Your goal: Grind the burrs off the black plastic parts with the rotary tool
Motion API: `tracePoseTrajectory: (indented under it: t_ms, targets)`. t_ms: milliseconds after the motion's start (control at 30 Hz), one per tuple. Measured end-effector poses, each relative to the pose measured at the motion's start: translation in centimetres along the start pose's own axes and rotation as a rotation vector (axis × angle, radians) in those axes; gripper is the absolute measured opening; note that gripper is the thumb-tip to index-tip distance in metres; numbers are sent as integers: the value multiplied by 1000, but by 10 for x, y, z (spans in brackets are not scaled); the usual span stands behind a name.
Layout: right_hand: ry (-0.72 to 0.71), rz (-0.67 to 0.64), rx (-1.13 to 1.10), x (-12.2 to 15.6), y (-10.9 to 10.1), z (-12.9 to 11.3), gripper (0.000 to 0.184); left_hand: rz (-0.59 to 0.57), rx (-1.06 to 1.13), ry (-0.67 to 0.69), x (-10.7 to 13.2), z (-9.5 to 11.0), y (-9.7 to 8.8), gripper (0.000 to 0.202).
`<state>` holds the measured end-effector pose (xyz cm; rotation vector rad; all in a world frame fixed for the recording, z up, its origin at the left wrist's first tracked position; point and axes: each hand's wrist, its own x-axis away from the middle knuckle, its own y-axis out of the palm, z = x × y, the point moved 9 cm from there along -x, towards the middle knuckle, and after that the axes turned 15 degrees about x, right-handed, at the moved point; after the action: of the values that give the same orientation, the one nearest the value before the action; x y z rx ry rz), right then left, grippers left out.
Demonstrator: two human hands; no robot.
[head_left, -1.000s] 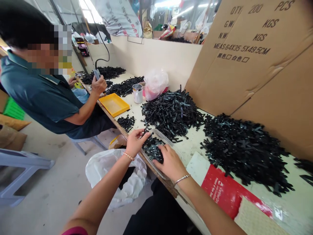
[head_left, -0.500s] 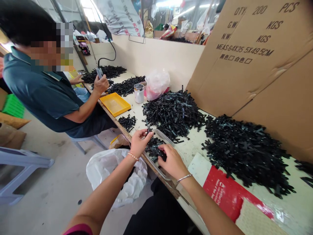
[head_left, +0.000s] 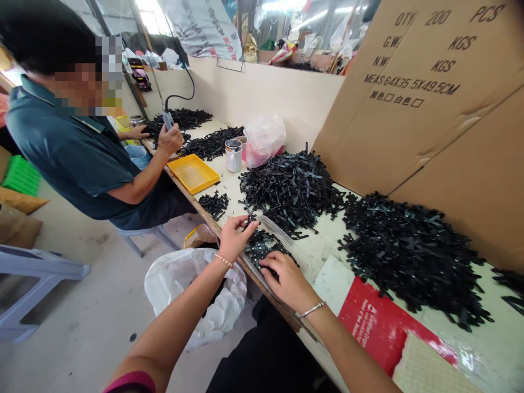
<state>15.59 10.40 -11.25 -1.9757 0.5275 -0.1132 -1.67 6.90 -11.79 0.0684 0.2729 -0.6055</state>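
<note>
While under both hands (head_left: pixel 262 256), black parts (head_left: pixel 262 246).

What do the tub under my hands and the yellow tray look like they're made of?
Tub: likely thin clear plastic; the black parts inside show through its glossy wall. Yellow tray: probably moulded plastic, with uniform colour, a smooth finish and a thin raised rim.

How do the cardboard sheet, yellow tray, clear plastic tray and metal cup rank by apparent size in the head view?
1. cardboard sheet
2. and 3. clear plastic tray and yellow tray: similar, and the clear one is nearer, so unranked
4. metal cup
</note>
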Motion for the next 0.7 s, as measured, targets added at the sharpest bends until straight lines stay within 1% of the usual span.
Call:
tracePoseTrajectory:
  t_ms: [67,167,233,300,400,467,533,600,700]
  targets:
    - [45,31,-125,0,-11,2,28,-18,-104,132,3,23,0,31]
    - [215,108,-515,-1,-29,13,46,-101,-281,339,18,63,13,30]
    - [339,147,-755,-1,-33,19,52,-153,-398,412,34,81,25,31]
    - [444,203,-872,2,-32,25,53,-168,-485,440,49,91,36,31]
    - [567,315,-923,12,-25,37,52,-215,-532,460,71,95,52,31]
    - [595,338,-969,18,-17,42,49,-276,-527,465,85,93,62,33]
    - [594,328,-1011,21,-14,44,44,-306,-506,450,94,90,66,35]
    - [571,285,-1008,19,-15,45,43,-316,-467,420,96,88,66,37]
    - [567,212,-928,12,-20,54,49,-353,-381,382,88,87,58,43]
